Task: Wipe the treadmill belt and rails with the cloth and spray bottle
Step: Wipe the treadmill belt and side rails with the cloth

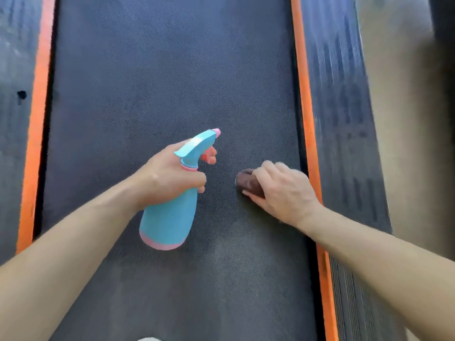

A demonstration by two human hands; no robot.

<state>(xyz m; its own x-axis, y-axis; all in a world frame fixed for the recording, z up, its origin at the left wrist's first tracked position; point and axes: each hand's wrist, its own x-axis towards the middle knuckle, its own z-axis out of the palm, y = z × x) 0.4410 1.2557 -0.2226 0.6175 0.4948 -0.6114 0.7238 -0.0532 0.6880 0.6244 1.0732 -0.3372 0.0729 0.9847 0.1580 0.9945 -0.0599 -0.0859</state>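
Down the middle of the treadmill, the dark textured belt (160, 70) fills most of the view: one belt, flanked by two orange edge strips, left (37, 119) and right (306, 107), with two ribbed dark side rails beyond them, left (12, 143) and right (344, 119). One turquoise spray bottle (170, 217) with pink trim hangs tilted above the belt, its nozzle pointing away from the person. The left hand (167, 178) is wrapped round its neck, with a finger curled on the pink trigger. The right hand (283, 190) sits just inside the right orange strip, its fingers curled over the single brown cloth (248, 182), which is bunched small and appears pressed onto the belt. The step in hand looks like wiping the belt's right side. To do it well, mist just ahead of the cloth rather than onto the hand. Open the cloth flatter for broader contact, press evenly, and work in overlapping strokes across toward the left strip before turning to the rails.
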